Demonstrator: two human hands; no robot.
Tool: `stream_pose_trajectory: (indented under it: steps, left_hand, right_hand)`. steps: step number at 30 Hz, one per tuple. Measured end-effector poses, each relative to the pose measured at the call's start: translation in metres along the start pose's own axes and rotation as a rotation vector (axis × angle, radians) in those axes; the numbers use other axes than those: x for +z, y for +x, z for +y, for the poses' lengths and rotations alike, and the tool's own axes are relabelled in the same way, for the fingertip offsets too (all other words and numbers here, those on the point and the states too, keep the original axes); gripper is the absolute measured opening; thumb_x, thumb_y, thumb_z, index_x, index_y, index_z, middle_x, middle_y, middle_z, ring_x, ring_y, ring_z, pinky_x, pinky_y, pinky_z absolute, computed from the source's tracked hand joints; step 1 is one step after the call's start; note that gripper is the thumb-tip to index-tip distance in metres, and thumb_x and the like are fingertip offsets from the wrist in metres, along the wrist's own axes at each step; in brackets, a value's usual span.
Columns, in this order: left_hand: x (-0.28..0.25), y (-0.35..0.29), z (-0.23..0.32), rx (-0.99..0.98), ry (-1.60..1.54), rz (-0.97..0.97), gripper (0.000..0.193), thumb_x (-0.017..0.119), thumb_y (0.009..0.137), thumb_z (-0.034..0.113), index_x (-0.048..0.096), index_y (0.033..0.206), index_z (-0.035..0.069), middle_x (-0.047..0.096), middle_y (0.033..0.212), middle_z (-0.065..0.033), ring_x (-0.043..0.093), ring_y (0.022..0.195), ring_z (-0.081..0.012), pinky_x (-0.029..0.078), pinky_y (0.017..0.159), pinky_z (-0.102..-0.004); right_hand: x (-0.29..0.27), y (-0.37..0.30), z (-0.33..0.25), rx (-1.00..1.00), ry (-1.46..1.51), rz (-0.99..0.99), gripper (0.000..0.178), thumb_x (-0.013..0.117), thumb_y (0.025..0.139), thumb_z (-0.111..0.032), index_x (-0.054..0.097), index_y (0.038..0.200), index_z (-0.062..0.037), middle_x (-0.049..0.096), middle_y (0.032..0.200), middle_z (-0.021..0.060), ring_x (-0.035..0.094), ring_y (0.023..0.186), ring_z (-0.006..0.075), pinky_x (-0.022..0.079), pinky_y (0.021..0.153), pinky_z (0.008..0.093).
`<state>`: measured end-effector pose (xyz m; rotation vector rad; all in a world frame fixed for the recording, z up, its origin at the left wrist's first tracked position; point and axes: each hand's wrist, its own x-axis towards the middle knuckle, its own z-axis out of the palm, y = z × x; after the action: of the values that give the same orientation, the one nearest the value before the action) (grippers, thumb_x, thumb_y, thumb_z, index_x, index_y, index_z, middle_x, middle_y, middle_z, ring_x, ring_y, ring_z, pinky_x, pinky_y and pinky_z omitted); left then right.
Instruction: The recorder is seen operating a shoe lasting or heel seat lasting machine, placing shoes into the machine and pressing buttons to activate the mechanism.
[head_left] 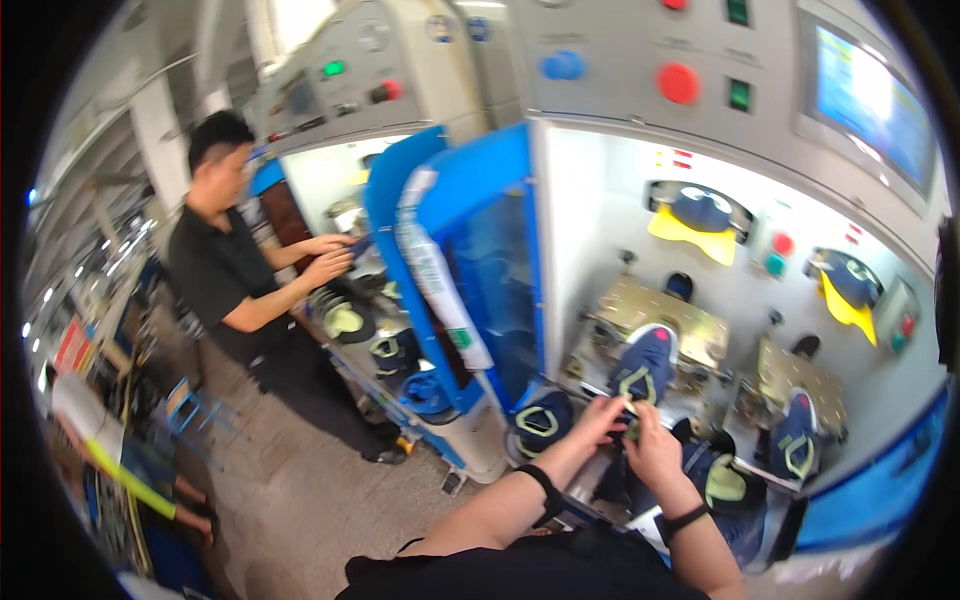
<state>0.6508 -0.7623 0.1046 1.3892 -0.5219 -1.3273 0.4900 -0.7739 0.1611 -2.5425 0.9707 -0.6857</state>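
Observation:
In the machine's lit bay, a navy shoe upper (pixel 646 362) with a light-green outline and a pink dot sits in front of a metal plate (pixel 665 318). My left hand (pixel 602 420) reaches to its near end, fingers bent and pinching at the light-green part. Close beside it, my right hand (pixel 652 440) pinches at the same spot. The fingers hide the exact grip. A second navy upper (pixel 795 437) rests at the right station. Several dark shoe uppers (pixel 728 490) lie under and beside my right forearm, and another upper (pixel 543 422) lies left of my hands.
Yellow-and-navy pads (pixel 693 222) hang on the bay's back wall. Above are a red button (pixel 678 84), a blue knob (pixel 562 66) and a screen (pixel 872 95). A blue guard (pixel 490 230) stands left. Beyond it, a person (pixel 235 240) works at another machine.

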Motion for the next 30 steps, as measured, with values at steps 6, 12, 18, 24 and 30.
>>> stream_pose_trajectory:
  steps: [6,12,18,24,30]
  left_hand:
    - [0.003,0.004,-0.003,0.018,0.116,0.003,0.066,0.061,0.080,0.069,0.052,0.117,0.015,0.060,0.106,-0.0011,0.057,0.091,-0.0131,0.040,0.068,-0.0310]
    - [-0.004,0.013,-0.011,0.102,0.087,0.006,0.071,0.061,0.081,0.070,0.051,0.123,0.014,0.061,0.105,-0.0004,0.056,0.088,-0.0111,0.039,0.066,-0.0280]
    - [-0.005,0.008,-0.004,0.123,0.070,0.001,0.069,0.063,0.080,0.068,0.054,0.119,0.012,0.061,0.102,-0.0017,0.056,0.087,-0.0123,0.038,0.065,-0.0270]
    - [-0.002,0.006,-0.001,0.093,0.077,-0.013,0.066,0.063,0.081,0.067,0.055,0.116,0.012,0.062,0.100,-0.0011,0.057,0.084,-0.0107,0.038,0.062,-0.0253]
    - [-0.003,0.019,-0.008,0.124,0.073,-0.034,0.060,0.062,0.083,0.065,0.058,0.109,0.011,0.063,0.094,-0.0017,0.059,0.079,-0.0103,0.038,0.055,-0.0238]
  right_hand:
    - [0.003,-0.002,0.001,-0.024,-0.006,0.012,0.067,0.073,0.074,-0.008,0.041,0.133,-0.0077,0.050,0.135,0.0146,0.063,0.104,0.0371,0.053,0.082,0.0426]
    - [0.005,0.003,-0.003,-0.033,-0.029,-0.004,0.066,0.073,0.074,-0.009,0.042,0.132,-0.0087,0.050,0.133,0.0140,0.062,0.106,0.0366,0.053,0.083,0.0421]
    - [0.004,0.006,-0.008,-0.014,-0.055,-0.009,0.061,0.073,0.075,-0.011,0.044,0.129,-0.0078,0.051,0.129,0.0140,0.063,0.103,0.0357,0.054,0.080,0.0414]
    - [0.006,0.014,-0.012,-0.005,-0.122,0.001,0.053,0.074,0.075,-0.012,0.048,0.121,-0.0059,0.052,0.121,0.0125,0.065,0.093,0.0340,0.054,0.072,0.0421]
    - [0.013,0.021,-0.007,0.005,-0.167,0.061,0.051,0.072,0.072,-0.008,0.049,0.118,-0.0051,0.052,0.113,0.0143,0.065,0.084,0.0374,0.053,0.065,0.0439]
